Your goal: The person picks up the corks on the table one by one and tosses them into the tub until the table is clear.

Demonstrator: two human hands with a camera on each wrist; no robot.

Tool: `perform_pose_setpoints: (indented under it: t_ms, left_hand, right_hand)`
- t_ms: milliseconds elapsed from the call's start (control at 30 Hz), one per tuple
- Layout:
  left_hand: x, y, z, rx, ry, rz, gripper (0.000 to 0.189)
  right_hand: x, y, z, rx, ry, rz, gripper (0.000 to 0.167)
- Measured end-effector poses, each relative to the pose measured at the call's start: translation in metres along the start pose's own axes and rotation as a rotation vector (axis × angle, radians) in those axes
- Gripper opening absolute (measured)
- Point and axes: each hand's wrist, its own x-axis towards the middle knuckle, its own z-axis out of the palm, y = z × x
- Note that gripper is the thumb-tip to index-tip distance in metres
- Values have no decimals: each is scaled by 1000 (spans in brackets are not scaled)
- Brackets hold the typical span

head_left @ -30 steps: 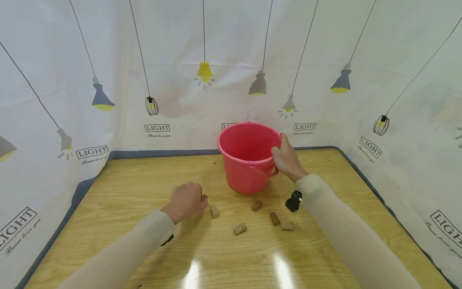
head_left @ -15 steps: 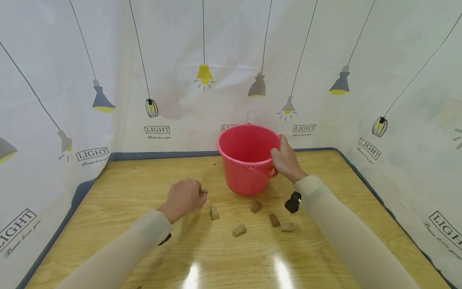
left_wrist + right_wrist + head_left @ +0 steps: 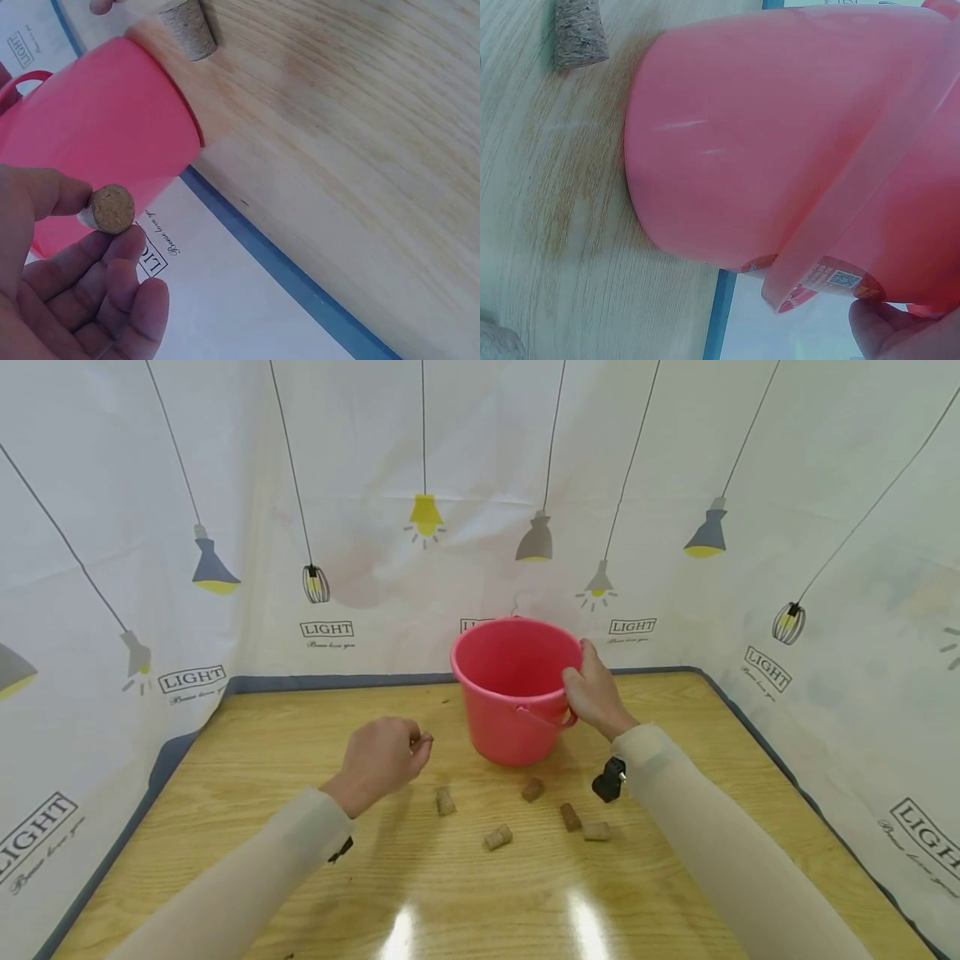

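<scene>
My left hand (image 3: pixel 381 758) is raised over the table, left of the pink bucket (image 3: pixel 506 727). In the left wrist view, its thumb and fingers pinch a cork (image 3: pixel 114 210), whose round end faces the camera. That cork is mostly hidden by the fingers in the head view. The bucket stands upright at the back of the table, its handle (image 3: pixel 543 720) hanging down at the front. My right hand (image 3: pixel 597 693) grips the bucket's right rim with the thumb on the near side. Only part of the bucket's inside shows.
Several corks lie loose in front of the bucket, among them a pale cork (image 3: pixel 445 801), a speckled cork (image 3: pixel 498 837) and a dark brown cork (image 3: pixel 570 817). The wooden table (image 3: pixel 300 727) ends at a printed cloth (image 3: pixel 360 552) on the back and sides.
My left hand has risen a little and shifted slightly left, away from the pale cork on the table. The right hand and the bucket have stayed in place.
</scene>
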Motion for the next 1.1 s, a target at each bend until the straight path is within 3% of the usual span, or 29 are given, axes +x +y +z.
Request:
perform_pose_setpoints:
  t_ms: [400, 900, 1100]
  left_hand:
    - [10, 5, -7, -8, 174, 62, 24]
    - [23, 14, -17, -28, 303, 129, 18]
    - [29, 21, -25, -33, 323, 131, 19]
  right_hand:
    - [1, -1, -1, -8, 5, 6, 73]
    - [1, 1, 1, -3, 9, 13, 73]
    - [1, 1, 0, -3, 6, 13, 73]
